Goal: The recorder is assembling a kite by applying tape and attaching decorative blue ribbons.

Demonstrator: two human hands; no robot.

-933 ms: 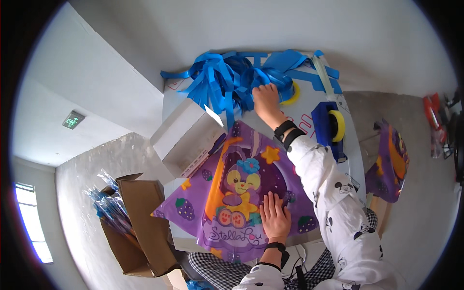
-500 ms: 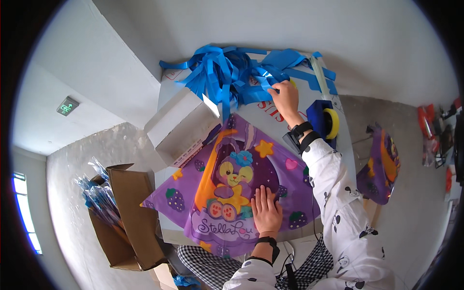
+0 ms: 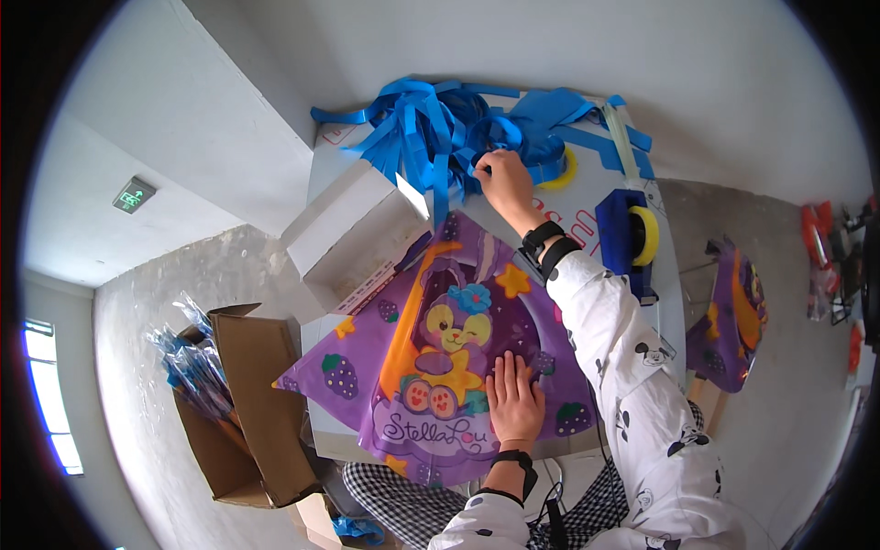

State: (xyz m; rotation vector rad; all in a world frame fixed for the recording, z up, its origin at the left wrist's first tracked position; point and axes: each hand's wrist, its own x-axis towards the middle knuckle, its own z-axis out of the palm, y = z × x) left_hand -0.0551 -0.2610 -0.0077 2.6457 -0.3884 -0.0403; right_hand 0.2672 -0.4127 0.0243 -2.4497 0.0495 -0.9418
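Reference: clock centred on the purple printed sheet [image 3: 456,362], 12 pointing away from the person.
Sheet: spread on the white table [image 3: 577,195], one tip at 12, lower edge overhanging the table at 6 above the lap; face looks smooth and thin.
Left hand: palm down on the sheet [image 3: 516,401] at about 4; fingers extended, nothing clasped.
Right hand: beyond the sheet's tip [image 3: 506,182], toward 1, at the near side of the blue ribbon pile [image 3: 429,128]; fingers curled in, fingertips near a strip. Whether one is pinched: cannot tell.
Ribbons: heaped at 12, loops crossing; a yellow tape roll [image 3: 570,169] partly behind them at 1.
Dispenser: blue, with its own yellow roll, at 2 [image 3: 616,227]; apart from both hands.
White box: open, at 11 [image 3: 330,218], close along the sheet's edge.
Technique, ribbons: judged best to isolate one strip by its free end, draw it slowly and low; a quick tug would likely bring neighbouring loops.
Technique, sheet: light, even palm pressure should stop sliding without creasing; the overhang at 6 could pull it lapward.
Clearance: right sleeve [image 3: 600,335] passes over the sheet around 3; forearm better lifted to avoid dragging the film.
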